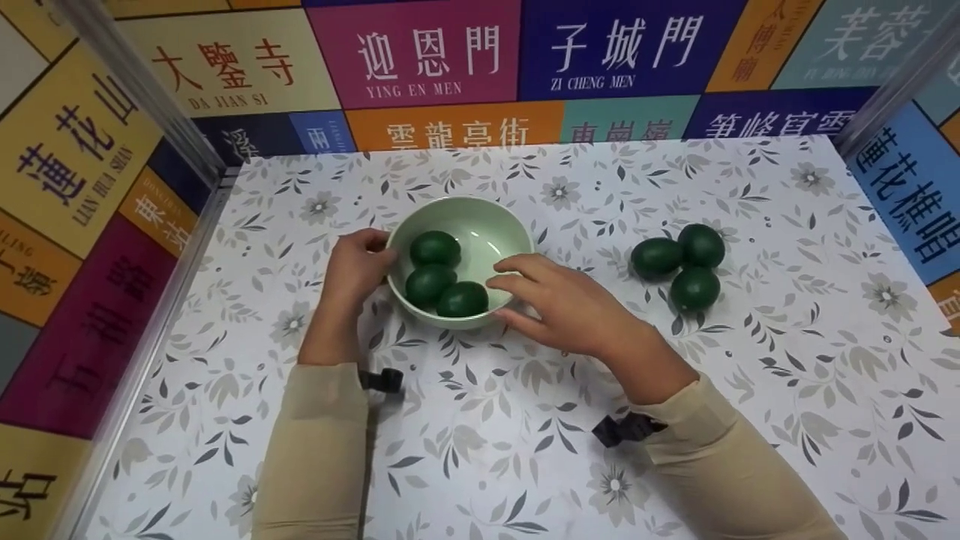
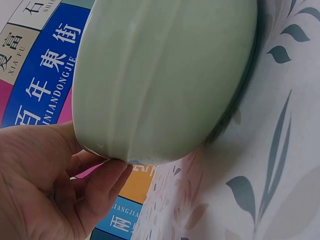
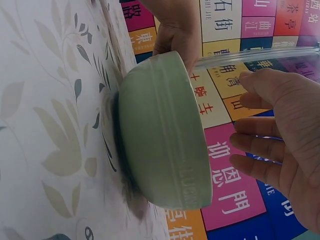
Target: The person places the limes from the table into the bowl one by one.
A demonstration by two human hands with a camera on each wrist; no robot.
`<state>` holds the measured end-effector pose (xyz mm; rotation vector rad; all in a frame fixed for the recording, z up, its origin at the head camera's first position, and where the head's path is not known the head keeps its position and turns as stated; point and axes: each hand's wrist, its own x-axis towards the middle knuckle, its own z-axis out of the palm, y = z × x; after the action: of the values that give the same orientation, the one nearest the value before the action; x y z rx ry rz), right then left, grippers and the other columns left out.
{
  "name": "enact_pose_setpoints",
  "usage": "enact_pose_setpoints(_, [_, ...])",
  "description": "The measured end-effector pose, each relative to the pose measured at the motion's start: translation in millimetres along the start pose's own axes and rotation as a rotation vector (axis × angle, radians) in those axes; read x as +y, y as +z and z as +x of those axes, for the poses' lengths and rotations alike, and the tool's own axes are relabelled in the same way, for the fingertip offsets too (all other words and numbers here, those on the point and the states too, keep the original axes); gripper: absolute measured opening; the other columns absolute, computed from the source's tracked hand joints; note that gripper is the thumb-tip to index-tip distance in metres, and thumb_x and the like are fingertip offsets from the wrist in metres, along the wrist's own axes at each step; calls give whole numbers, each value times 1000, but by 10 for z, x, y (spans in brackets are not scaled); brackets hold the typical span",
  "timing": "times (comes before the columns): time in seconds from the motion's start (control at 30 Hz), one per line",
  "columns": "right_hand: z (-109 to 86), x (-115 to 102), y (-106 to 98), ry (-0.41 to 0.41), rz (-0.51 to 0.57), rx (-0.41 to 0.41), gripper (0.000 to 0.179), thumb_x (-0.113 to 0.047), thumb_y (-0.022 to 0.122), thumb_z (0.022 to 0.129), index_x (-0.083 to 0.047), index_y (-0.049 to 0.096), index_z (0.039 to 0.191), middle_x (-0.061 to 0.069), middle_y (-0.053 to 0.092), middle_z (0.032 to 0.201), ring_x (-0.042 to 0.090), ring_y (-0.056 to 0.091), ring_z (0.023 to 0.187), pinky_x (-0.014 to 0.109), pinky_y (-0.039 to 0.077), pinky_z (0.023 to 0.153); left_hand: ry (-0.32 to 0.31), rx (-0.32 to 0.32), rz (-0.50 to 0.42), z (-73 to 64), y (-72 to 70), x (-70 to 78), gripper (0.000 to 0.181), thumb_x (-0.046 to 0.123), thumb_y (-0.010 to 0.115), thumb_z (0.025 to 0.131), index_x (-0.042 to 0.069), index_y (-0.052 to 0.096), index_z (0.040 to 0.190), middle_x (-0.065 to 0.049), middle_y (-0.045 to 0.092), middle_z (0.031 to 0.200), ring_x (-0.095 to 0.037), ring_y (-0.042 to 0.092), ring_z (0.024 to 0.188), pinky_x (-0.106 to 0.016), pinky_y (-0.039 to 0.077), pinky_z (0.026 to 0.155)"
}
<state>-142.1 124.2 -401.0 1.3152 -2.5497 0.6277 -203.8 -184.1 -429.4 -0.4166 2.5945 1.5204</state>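
Note:
A pale green bowl point(image 1: 502, 229) stands on the patterned table, with three dark green, smooth oval fruits point(image 1: 431, 286) in its left and near part. My left hand point(image 1: 354, 266) pinches the bowl's left rim between thumb and fingers, and the left wrist view shows this hand point(image 2: 65, 185) at the bowl's edge. Above the bowl's right rim is my right hand point(image 1: 559, 304), fingers spread and slightly bent. In the right wrist view the right hand point(image 3: 285, 135) holds nothing and appears apart from the bowl point(image 3: 162, 135).
Three more dark green oval fruits point(image 1: 695, 288) lie grouped on the table, right of the bowl. A white tablecloth point(image 1: 480, 465) with grey leaves and flowers covers the table. Colourful panels with lettering point(image 1: 427, 52) rise behind and at both sides.

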Motion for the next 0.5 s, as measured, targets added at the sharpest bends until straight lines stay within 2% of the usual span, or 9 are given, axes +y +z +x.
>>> enact_pose_setpoints(0.23, [-41,34,-91,47,-6,2,43,-32,69,100,-12,65,138,12,61,140,29,60,130,47,54,104,4,7,-1,0,2,-32,31,16,62,96,10,72,126,-11,67,120,-22,64,99,-29,59,78])
enact_pose_setpoints(0.5, [-72,71,-189,126,-33,11,48,-37,67,101,-16,61,144,10,59,145,30,59,133,50,54,104,30,10,5,12,1,-39,34,15,61,96,9,70,128,-12,66,122,-22,65,101,-31,59,80])
